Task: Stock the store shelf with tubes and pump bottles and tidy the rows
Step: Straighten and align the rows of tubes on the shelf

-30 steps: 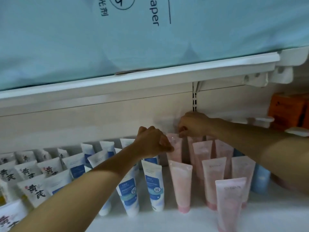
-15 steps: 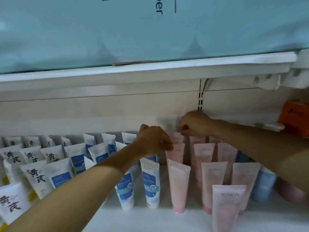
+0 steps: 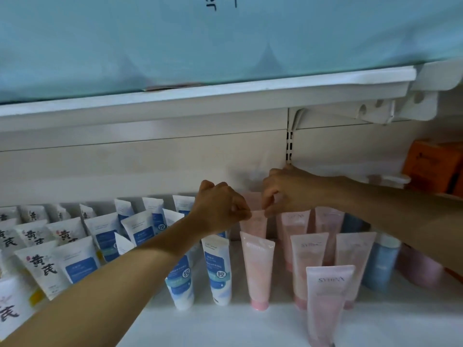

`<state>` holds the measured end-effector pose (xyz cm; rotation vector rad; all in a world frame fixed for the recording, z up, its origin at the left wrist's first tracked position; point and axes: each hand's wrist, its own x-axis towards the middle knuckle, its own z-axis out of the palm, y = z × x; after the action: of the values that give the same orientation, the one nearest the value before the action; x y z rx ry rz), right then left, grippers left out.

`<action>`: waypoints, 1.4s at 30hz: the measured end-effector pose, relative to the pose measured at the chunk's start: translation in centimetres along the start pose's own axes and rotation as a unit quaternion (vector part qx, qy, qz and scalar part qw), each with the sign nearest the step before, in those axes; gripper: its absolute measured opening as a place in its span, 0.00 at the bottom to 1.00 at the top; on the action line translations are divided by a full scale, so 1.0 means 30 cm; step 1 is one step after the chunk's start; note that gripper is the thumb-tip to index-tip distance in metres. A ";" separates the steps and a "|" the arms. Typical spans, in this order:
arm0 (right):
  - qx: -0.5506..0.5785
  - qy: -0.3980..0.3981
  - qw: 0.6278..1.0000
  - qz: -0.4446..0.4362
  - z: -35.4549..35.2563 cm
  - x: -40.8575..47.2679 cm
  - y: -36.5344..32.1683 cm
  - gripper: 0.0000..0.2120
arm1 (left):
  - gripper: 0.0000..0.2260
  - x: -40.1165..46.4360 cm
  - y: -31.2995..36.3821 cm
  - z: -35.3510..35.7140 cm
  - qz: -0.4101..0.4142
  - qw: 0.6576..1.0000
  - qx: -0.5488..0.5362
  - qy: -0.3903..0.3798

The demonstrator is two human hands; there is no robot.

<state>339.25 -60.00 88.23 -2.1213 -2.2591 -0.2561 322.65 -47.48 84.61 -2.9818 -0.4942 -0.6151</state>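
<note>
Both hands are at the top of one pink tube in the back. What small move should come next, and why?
Probably set that pink tube straight down behind the front pink tube and let go. The left hand and right hand pinch its top edge, and it stands in line with that column, so only seating it upright seems left.

Both forearms are bare, with no sleeves, rings or watch visible.
</note>
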 end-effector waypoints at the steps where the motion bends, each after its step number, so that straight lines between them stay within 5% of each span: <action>1: -0.002 -0.004 1.000 0.002 0.004 -0.002 -0.001 0.07 | 0.09 -0.001 0.001 0.000 0.001 1.000 0.000 -0.002; 14: 0.027 0.040 0.999 0.018 0.030 -0.054 -0.012 0.05 | 0.09 -0.012 0.036 -0.027 0.001 0.999 -0.033 -0.029; 21: 0.035 0.051 0.998 0.016 0.015 -0.077 -0.009 0.06 | 0.08 -0.119 0.014 -0.116 0.067 0.978 -0.197 -0.019; 26: 0.040 0.061 0.997 0.013 0.035 -0.065 -0.024 0.08 | 0.09 -0.157 0.030 -0.097 0.083 0.989 -0.113 -0.046; 42: 0.016 0.067 0.997 0.016 0.060 -0.034 -0.034 0.10 | 0.04 -0.192 0.135 -0.107 0.022 0.992 -0.115 -0.038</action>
<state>338.47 -60.80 86.22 -2.0571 -2.1385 -0.3463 317.74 -53.42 85.32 -3.2335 -0.3844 -0.5946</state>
